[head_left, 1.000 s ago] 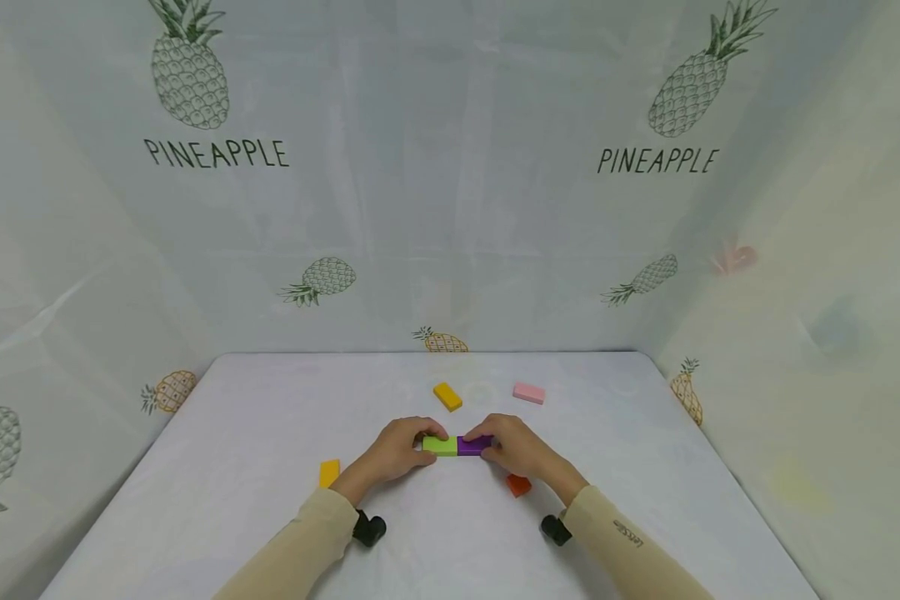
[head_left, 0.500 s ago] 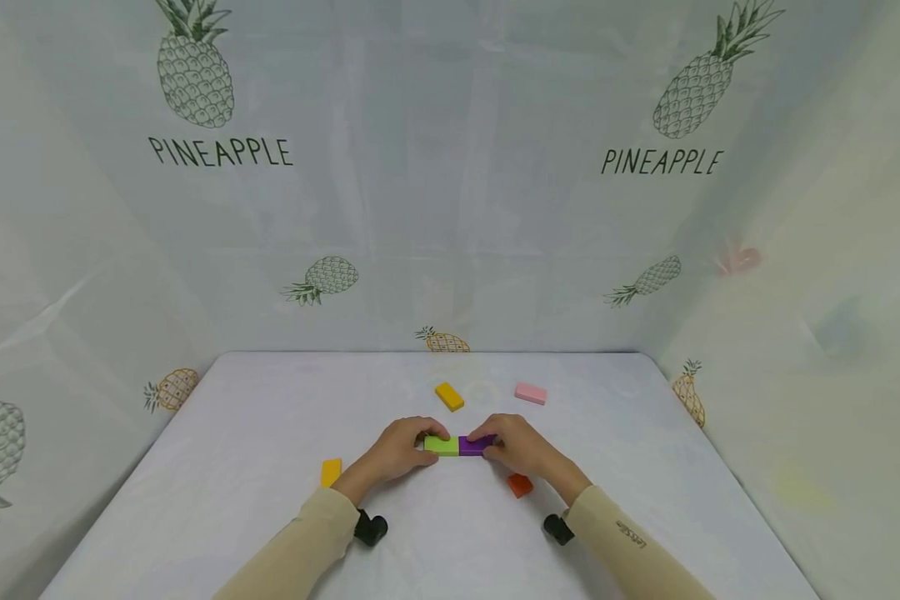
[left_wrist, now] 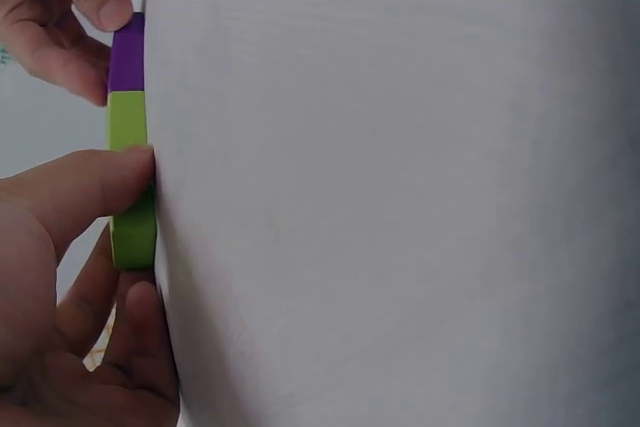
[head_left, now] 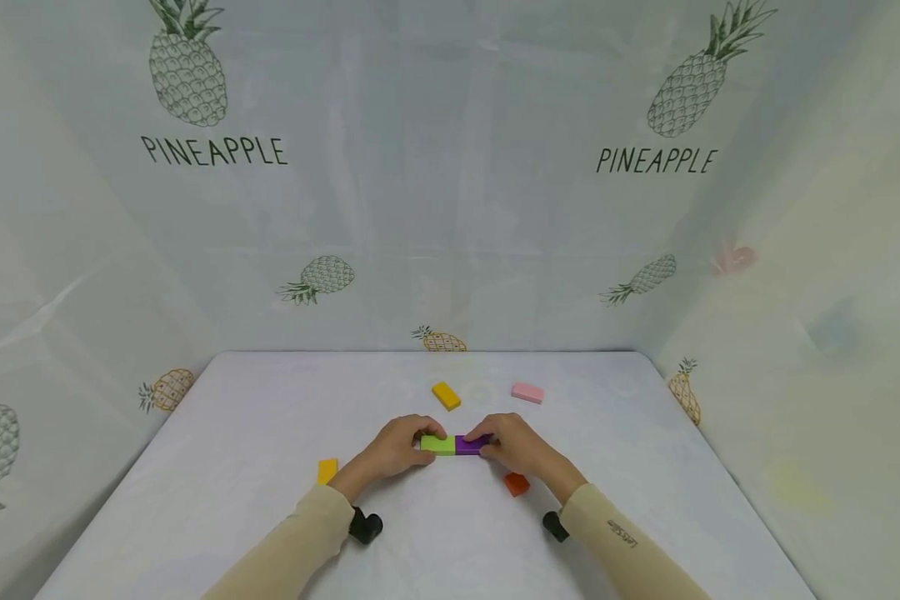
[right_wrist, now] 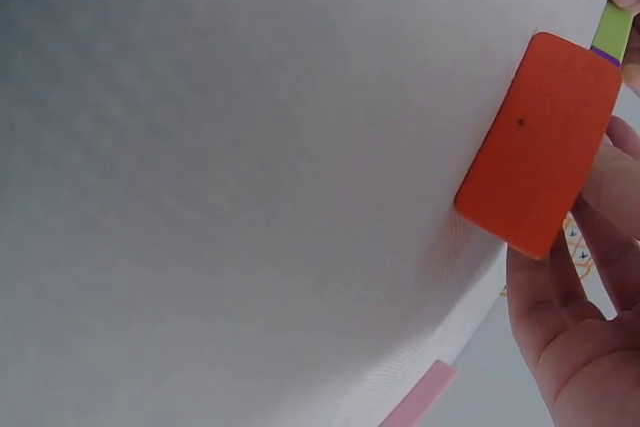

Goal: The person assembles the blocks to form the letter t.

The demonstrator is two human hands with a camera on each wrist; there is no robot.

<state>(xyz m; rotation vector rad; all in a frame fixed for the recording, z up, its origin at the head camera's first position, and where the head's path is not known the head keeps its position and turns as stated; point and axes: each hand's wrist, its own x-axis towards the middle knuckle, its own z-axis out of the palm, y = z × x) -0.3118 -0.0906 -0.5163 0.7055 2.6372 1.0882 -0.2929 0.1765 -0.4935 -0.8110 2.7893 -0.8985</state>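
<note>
A lime green block (head_left: 438, 446) and a purple block (head_left: 468, 446) lie end to end, forming one straight bar across the middle of the table. My left hand (head_left: 401, 446) grips the green block, thumb on its near side and fingers at the far side and outer end. From the other side, my right hand (head_left: 515, 444) pinches the purple block the same way. In the left wrist view the purple block (left_wrist: 127, 54) meets the green block (left_wrist: 132, 182) squarely. A red-orange block (head_left: 517, 483) lies just below my right hand and hides the purple one in the right wrist view.
Beyond the hands lie a yellow block (head_left: 446, 396) and a pink block (head_left: 527, 392). Another yellow block (head_left: 327, 471) sits beside my left wrist, partly covered by it. The white table (head_left: 450, 542) ends at a pineapple-printed curtain (head_left: 435, 208).
The whole head view shifts very slightly, as the camera moves. Both hands keep their grip on the two blocks, which stay end to end.
</note>
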